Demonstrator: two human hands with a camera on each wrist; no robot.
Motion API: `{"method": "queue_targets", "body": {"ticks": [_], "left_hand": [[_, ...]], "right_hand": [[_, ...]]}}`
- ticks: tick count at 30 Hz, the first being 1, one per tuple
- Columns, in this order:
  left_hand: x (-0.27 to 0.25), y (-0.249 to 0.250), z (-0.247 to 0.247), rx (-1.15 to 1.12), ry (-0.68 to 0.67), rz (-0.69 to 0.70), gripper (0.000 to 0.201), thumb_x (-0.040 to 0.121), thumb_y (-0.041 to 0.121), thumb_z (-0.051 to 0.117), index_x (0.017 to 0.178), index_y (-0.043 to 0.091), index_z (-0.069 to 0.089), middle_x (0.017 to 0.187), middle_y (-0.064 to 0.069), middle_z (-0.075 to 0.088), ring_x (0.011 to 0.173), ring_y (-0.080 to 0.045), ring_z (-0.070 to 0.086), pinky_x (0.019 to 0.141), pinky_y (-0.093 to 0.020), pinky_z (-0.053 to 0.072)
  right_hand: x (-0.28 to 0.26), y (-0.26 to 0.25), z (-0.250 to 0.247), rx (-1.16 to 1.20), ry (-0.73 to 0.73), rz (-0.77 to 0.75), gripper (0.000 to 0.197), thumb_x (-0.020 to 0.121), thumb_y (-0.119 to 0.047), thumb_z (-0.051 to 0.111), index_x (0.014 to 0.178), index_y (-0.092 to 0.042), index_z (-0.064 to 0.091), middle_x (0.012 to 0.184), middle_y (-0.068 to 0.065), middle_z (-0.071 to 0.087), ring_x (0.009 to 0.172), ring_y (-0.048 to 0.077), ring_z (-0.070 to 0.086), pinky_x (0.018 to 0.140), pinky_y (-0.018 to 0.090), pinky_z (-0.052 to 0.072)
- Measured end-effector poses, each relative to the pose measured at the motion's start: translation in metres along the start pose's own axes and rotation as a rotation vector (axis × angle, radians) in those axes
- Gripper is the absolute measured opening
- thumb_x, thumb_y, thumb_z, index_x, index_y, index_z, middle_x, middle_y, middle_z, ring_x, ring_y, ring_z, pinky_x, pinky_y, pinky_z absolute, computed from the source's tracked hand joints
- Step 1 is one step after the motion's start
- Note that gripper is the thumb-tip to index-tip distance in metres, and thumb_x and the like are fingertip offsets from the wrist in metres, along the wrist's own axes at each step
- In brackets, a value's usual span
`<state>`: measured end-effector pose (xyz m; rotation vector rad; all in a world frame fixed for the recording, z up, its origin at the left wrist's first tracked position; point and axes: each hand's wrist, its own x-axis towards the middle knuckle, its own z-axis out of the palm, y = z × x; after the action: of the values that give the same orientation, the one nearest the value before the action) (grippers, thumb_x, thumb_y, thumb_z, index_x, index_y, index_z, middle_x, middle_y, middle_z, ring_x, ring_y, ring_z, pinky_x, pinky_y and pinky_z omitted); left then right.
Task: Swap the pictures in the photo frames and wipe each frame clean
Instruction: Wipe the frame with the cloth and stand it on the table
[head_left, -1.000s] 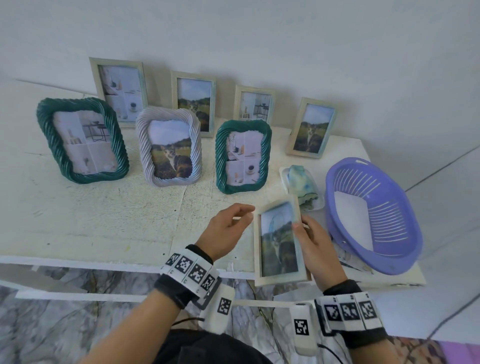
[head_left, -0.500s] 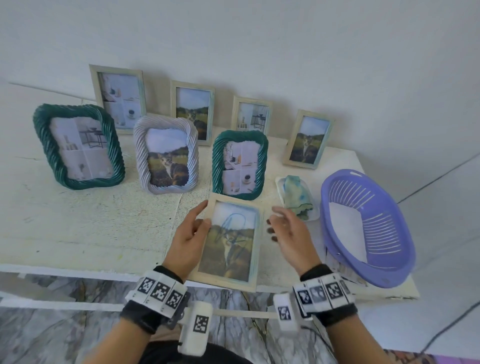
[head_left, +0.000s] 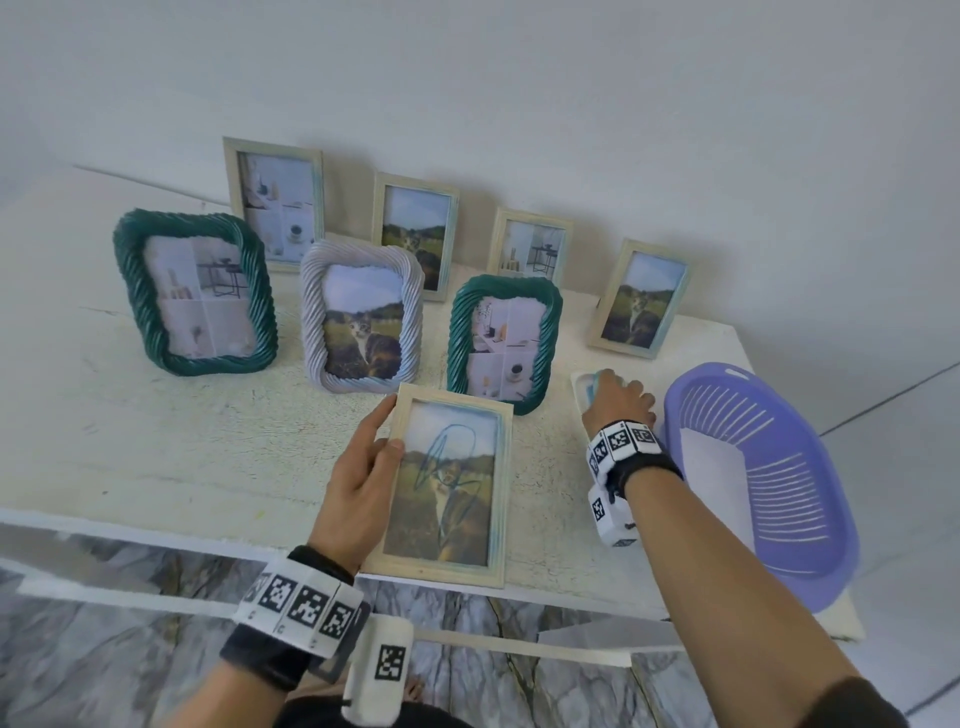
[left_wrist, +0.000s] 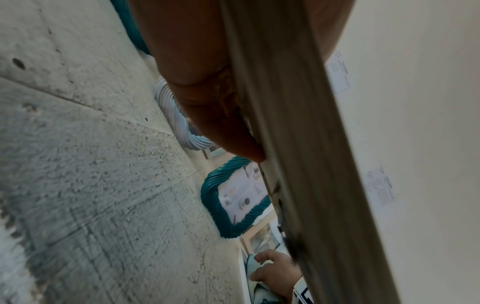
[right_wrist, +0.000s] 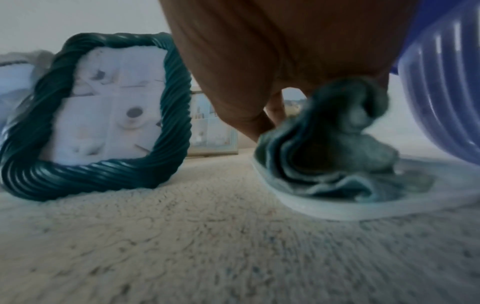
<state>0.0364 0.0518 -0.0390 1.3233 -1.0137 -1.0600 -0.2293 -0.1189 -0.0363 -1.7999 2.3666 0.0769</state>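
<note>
Frame in work: pale wood frame (head_left: 447, 488) w/ cat picture, at front edge of table (head_left: 156, 457), blue scribble on its glass.
Left hand (head_left: 363, 483): fingers curled round frame's left edge, thumb on front, holds it.
Right hand (head_left: 621, 402): fingers pinch blue-green cloth (right_wrist: 337, 148) in white dish (right_wrist: 337, 209), beside purple basket (head_left: 769, 467).
Progress: wiping not begun, cloth only being taken.
Left to do: clean scribble; 7 other frames stand behind, swap status I cannot tell.

No text, label or number is legible.
</note>
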Motion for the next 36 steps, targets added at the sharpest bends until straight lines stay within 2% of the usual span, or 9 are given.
{"method": "queue_targets", "body": {"ticks": [8, 11, 14, 18, 20, 22, 27, 30, 36], "left_hand": [[0.002, -0.001, -0.002, -0.023, 0.003, 0.017, 0.049, 0.092, 0.034, 0.043, 0.139, 0.043, 0.044, 0.094, -0.036, 0.054, 0.078, -0.025, 0.052, 0.075, -0.040, 0.044], [0.001, -0.002, 0.002, -0.032, -0.008, 0.031, 0.051, 0.092, 0.034, 0.043, 0.141, 0.042, 0.042, 0.099, -0.035, 0.055, 0.082, -0.026, 0.053, 0.077, -0.042, 0.047], [0.001, -0.004, 0.005, -0.016, -0.020, 0.064, 0.052, 0.091, 0.041, 0.045, 0.143, 0.042, 0.040, 0.097, -0.034, 0.055, 0.080, -0.026, 0.053, 0.076, -0.043, 0.047], [-0.001, -0.002, 0.014, 0.069, -0.044, 0.134, 0.045, 0.102, 0.033, 0.045, 0.147, 0.035, 0.038, 0.087, -0.029, 0.058, 0.069, -0.020, 0.052, 0.066, -0.032, 0.044], [-0.003, -0.001, 0.018, 0.104, -0.034, 0.165, 0.046, 0.102, 0.024, 0.044, 0.147, 0.027, 0.038, 0.085, -0.010, 0.067, 0.072, -0.007, 0.058, 0.069, -0.020, 0.046], [-0.006, 0.002, 0.022, 0.135, -0.021, 0.189, 0.046, 0.101, 0.027, 0.045, 0.147, 0.024, 0.038, 0.082, 0.005, 0.066, 0.069, 0.000, 0.056, 0.068, -0.017, 0.045], [-0.004, 0.007, 0.022, 0.177, -0.022, 0.214, 0.045, 0.102, 0.012, 0.046, 0.146, 0.019, 0.039, 0.073, 0.010, 0.061, 0.062, 0.008, 0.050, 0.064, -0.008, 0.039], [-0.004, 0.008, 0.021, 0.184, -0.031, 0.220, 0.046, 0.101, 0.017, 0.048, 0.146, 0.021, 0.038, 0.074, 0.004, 0.062, 0.061, 0.006, 0.050, 0.063, -0.012, 0.041], [-0.004, 0.005, 0.032, 0.189, 0.000, 0.235, 0.048, 0.100, 0.015, 0.048, 0.146, 0.021, 0.037, 0.064, 0.017, 0.057, 0.054, 0.002, 0.045, 0.056, -0.012, 0.037]], "right_hand": [[-0.034, 0.002, -0.021, 0.333, 0.152, -0.101, 0.040, 0.092, -0.015, 0.049, 0.132, -0.020, 0.046, 0.115, 0.021, 0.054, 0.106, 0.042, 0.052, 0.080, 0.037, 0.041], [-0.082, -0.004, -0.034, 0.535, 0.286, -0.275, 0.044, 0.090, -0.013, 0.052, 0.133, -0.023, 0.048, 0.113, 0.011, 0.056, 0.095, 0.025, 0.058, 0.074, 0.026, 0.041], [-0.134, -0.016, -0.041, 0.682, 0.211, -0.533, 0.049, 0.091, -0.007, 0.055, 0.137, -0.021, 0.048, 0.107, -0.001, 0.053, 0.080, 0.000, 0.052, 0.069, 0.006, 0.038], [-0.163, -0.031, -0.021, 0.497, 0.183, -0.666, 0.048, 0.087, -0.014, 0.059, 0.134, -0.019, 0.049, 0.104, 0.001, 0.048, 0.076, 0.012, 0.052, 0.066, 0.011, 0.038], [-0.166, -0.039, -0.013, 0.425, 0.214, -0.651, 0.041, 0.089, -0.021, 0.061, 0.129, -0.019, 0.053, 0.098, 0.001, 0.044, 0.072, 0.018, 0.052, 0.063, 0.018, 0.037], [-0.166, -0.044, -0.011, 0.443, 0.241, -0.624, 0.033, 0.092, -0.026, 0.061, 0.124, -0.016, 0.057, 0.092, -0.001, 0.042, 0.069, 0.019, 0.051, 0.061, 0.021, 0.039], [-0.176, -0.047, -0.010, 0.548, 0.172, -0.743, 0.029, 0.092, -0.018, 0.059, 0.121, -0.019, 0.061, 0.094, -0.001, 0.045, 0.075, 0.015, 0.053, 0.065, 0.022, 0.044], [-0.182, -0.037, -0.014, 0.486, 0.090, -0.856, 0.032, 0.092, -0.018, 0.056, 0.124, -0.022, 0.059, 0.095, -0.002, 0.041, 0.070, 0.013, 0.051, 0.062, 0.022, 0.045], [-0.171, -0.040, -0.025, 0.394, 0.196, -0.750, 0.026, 0.093, -0.019, 0.056, 0.119, -0.019, 0.060, 0.096, -0.003, 0.039, 0.066, 0.012, 0.050, 0.059, 0.019, 0.043]]}}
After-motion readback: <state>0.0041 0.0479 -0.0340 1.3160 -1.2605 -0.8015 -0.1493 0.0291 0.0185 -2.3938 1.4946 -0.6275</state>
